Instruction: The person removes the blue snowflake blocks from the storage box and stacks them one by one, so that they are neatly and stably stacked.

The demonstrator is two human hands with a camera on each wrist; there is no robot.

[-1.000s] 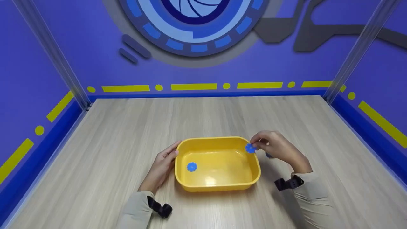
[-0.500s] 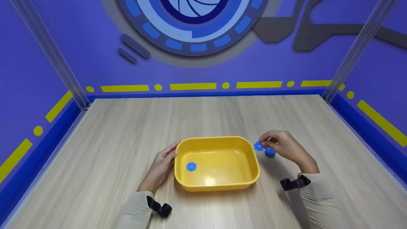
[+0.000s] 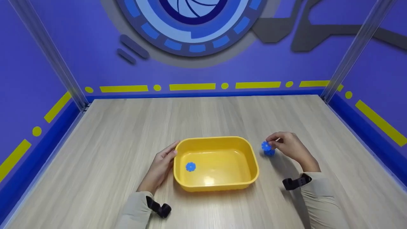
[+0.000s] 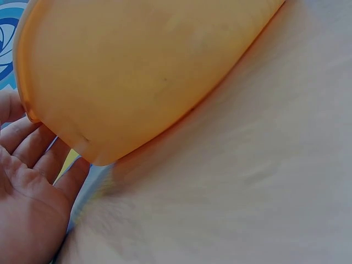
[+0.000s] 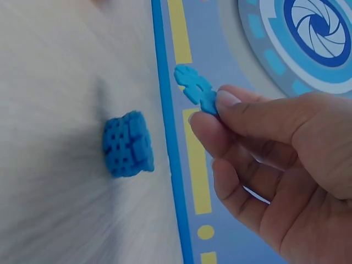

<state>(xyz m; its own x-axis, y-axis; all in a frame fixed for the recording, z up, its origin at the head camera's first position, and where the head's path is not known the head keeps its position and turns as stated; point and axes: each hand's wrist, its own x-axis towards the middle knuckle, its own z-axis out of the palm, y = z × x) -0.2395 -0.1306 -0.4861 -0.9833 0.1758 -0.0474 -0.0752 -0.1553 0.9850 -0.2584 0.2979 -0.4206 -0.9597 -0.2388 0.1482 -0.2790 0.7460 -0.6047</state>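
Note:
My right hand (image 3: 290,147) pinches a blue snowflake disc (image 3: 265,146) between thumb and index finger, right of the yellow plastic basin (image 3: 216,188). Just below that disc, a short stack of blue snowflake discs (image 3: 269,153) stands on the table. In the right wrist view the pinched disc (image 5: 193,85) is apart from the stack (image 5: 126,146). One more blue disc (image 3: 190,166) lies flat on the basin's floor, toward its left side. My left hand (image 3: 161,166) holds the basin's left end, thumb at the rim and fingers against the outer wall (image 4: 137,71).
The light wood tabletop (image 3: 127,133) surrounds the basin. Blue panels (image 3: 197,74) with yellow marks stand along the back and both sides. A black wrist camera (image 3: 159,207) is strapped on the left wrist, another (image 3: 296,182) on the right.
My right hand has moved right with its disc, from over the basin's right rim to above the stack, which it now partly covers. My left hand stays on the basin.

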